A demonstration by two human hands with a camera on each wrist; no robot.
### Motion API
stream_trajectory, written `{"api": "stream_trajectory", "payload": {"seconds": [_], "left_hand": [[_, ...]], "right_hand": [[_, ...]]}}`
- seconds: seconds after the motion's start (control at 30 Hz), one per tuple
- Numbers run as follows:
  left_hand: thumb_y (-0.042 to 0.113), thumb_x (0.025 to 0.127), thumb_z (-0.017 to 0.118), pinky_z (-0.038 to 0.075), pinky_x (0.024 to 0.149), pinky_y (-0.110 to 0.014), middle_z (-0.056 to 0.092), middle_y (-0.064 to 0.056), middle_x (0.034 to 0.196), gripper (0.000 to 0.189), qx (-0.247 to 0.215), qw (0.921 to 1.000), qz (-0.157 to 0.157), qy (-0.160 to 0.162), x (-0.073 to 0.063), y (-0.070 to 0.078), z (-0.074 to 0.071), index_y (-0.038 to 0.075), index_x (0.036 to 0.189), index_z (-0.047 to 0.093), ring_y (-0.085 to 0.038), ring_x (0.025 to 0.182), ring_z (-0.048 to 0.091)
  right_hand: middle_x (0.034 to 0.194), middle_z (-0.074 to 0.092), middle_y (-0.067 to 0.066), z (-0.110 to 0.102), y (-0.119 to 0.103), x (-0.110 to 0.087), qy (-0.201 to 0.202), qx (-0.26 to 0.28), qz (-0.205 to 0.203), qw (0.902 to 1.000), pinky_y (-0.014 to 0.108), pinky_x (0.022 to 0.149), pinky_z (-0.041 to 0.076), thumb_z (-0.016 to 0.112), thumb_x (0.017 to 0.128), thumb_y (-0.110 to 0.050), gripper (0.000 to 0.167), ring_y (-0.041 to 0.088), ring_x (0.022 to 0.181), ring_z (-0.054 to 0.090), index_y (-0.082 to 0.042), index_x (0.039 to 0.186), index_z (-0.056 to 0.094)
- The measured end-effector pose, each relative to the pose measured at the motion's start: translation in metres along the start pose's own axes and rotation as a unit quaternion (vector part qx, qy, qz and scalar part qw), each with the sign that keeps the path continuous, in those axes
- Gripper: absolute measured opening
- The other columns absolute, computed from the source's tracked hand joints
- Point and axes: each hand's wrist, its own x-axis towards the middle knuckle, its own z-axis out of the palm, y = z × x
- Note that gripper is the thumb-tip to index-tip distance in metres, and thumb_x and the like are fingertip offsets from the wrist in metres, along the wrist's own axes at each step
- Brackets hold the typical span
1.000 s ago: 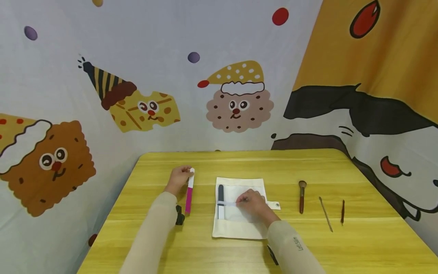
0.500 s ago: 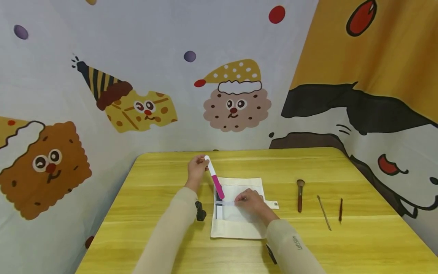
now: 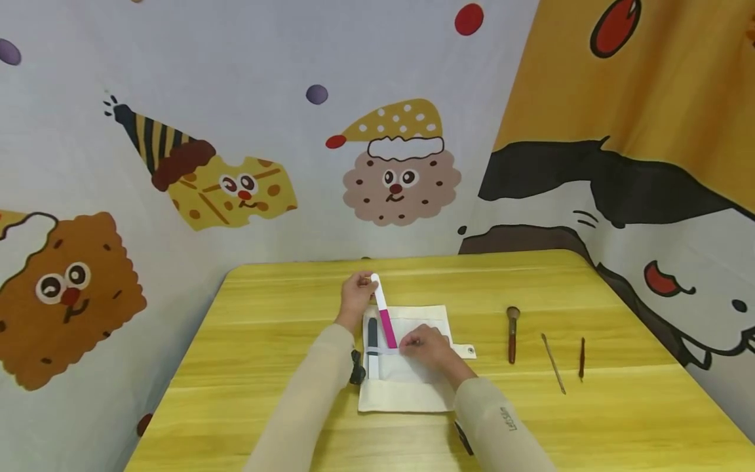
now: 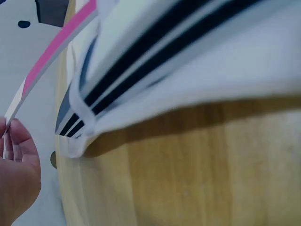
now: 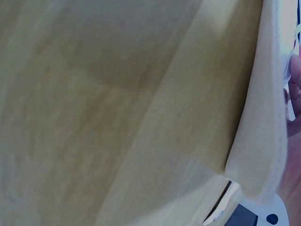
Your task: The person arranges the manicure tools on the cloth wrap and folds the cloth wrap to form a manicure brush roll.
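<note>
We see a person's left hand (image 3: 354, 298) holding a flat pink-and-white stick (image 3: 385, 314) aslant over a cream fabric pouch (image 3: 407, 397).
Its fingers pinch the stick's white far end; the pink near end is at a narrow pale band (image 3: 386, 351), whether touching we cannot tell. The right hand (image 3: 433, 347) pinches that band, which crosses a flat dark-grey-and-white stick (image 3: 373, 334) at left. Right of the pouch, on the yellow wood-grain surface (image 3: 265, 314), lies a wooden-handled brush (image 3: 512, 337).
</note>
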Motion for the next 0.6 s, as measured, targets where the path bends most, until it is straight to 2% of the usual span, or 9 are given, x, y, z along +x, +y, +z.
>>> {"api": "stream_trajectory", "payload": {"seconds": [0.17, 0.33, 0.47, 0.6], "left_hand": [[-0.006, 0.091, 0.065, 0.054, 0.068, -0.026, 0.060, -0.009, 0.091, 0.026, 0.033, 0.9978, -0.020, -0.054, -0.004, -0.003, -0.001, -0.007, 0.117, 0.064, -0.013, 0.073, 0.056], [-0.007, 0.090, 0.066, 0.052, 0.066, -0.024, 0.059, -0.009, 0.090, 0.028, 0.071, 0.9910, -0.041, -0.106, -0.007, -0.005, -0.007, -0.008, 0.117, 0.063, -0.014, 0.073, 0.056], [-0.002, 0.090, 0.069, 0.050, 0.070, -0.026, 0.061, -0.010, 0.094, 0.027, 0.120, 0.9828, -0.046, -0.133, -0.011, -0.004, -0.012, -0.004, 0.116, 0.064, -0.016, 0.079, 0.056], [0.002, 0.090, 0.071, 0.052, 0.079, -0.030, 0.063, -0.010, 0.101, 0.026, 0.160, 0.9720, -0.049, -0.164, -0.016, -0.003, -0.017, -0.001, 0.116, 0.066, -0.019, 0.089, 0.058]], "right_hand": [[0.094, 0.062, -0.007, 0.000, 0.000, 0.001, -0.001, 0.000, 0.005, 1.0000, 0.048, 0.089, 0.036, 0.072, 0.089, -0.014, 0.013, 0.017, 0.094, 0.053, -0.024, 0.082, 0.077], [0.091, 0.061, -0.008, -0.002, -0.004, 0.000, 0.002, -0.004, 0.003, 1.0000, 0.047, 0.088, 0.036, 0.072, 0.089, -0.015, 0.012, 0.017, 0.093, 0.053, -0.024, 0.081, 0.076], [0.091, 0.062, -0.007, -0.002, -0.005, -0.002, 0.005, -0.004, -0.007, 1.0000, 0.047, 0.086, 0.036, 0.073, 0.089, -0.017, 0.011, 0.017, 0.092, 0.053, -0.020, 0.080, 0.076], [0.091, 0.063, -0.007, -0.002, -0.005, -0.004, 0.009, -0.006, -0.016, 0.9998, 0.045, 0.082, 0.037, 0.073, 0.088, -0.016, 0.011, 0.018, 0.092, 0.054, -0.020, 0.078, 0.075]]}}
